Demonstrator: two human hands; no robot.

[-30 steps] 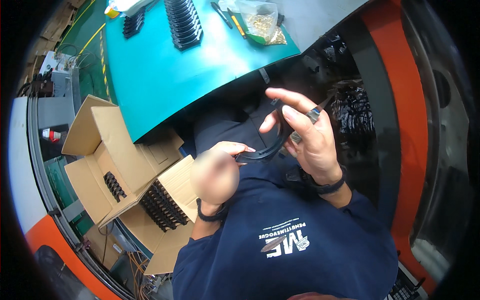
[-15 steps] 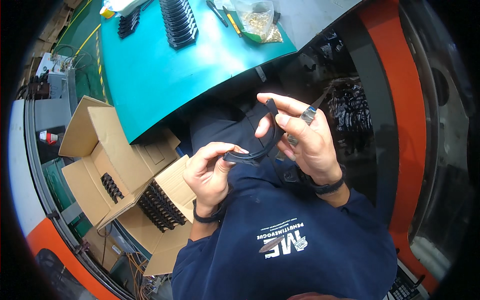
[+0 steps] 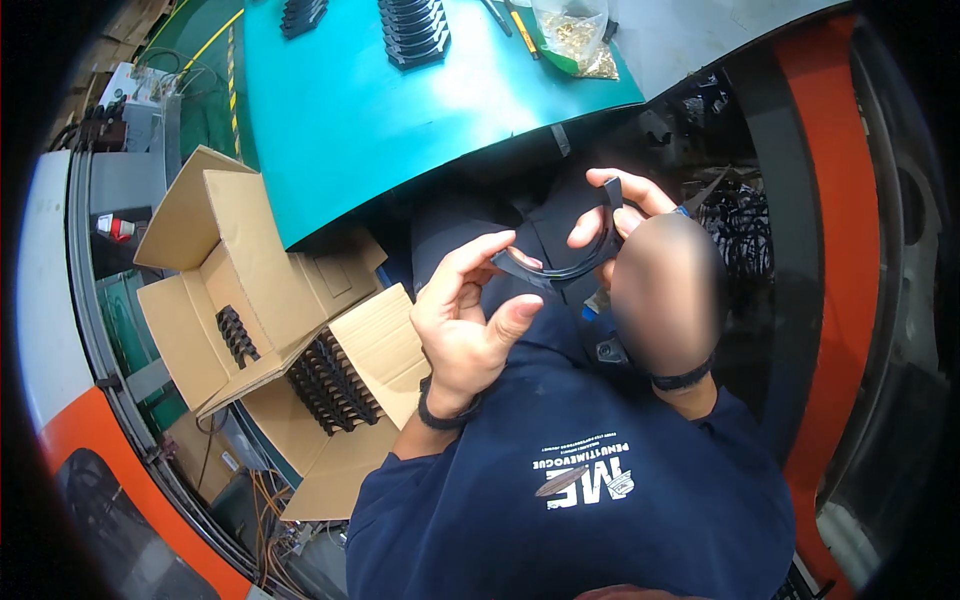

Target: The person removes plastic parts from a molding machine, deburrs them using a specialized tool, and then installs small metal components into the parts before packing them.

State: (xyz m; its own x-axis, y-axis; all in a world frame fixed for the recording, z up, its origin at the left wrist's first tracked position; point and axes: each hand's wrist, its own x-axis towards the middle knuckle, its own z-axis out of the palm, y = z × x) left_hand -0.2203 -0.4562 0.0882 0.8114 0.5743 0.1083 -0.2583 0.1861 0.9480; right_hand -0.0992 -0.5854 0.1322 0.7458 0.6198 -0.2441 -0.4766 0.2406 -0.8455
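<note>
At centre, a curved black strip (image 3: 568, 273), likely light, stiff, best end-held, is pinched by right hand (image 3: 658, 285), left hand (image 3: 462, 325) spread.

the green tabletop (image 3: 370, 125) carries two rows of black parts (image 3: 416, 40), two slim tools (image 3: 521, 33) and a clear bag (image 3: 577, 42).

Wht lettering (image 3: 592, 478) on navy shirt (image 3: 660, 520), lg. chars w/ sm. lines, upside down in view

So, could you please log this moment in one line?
Held: curved black part | Right hand: holding one end | Left hand: at other end, thumb off | Cardboard boxes: black parts inside
</note>
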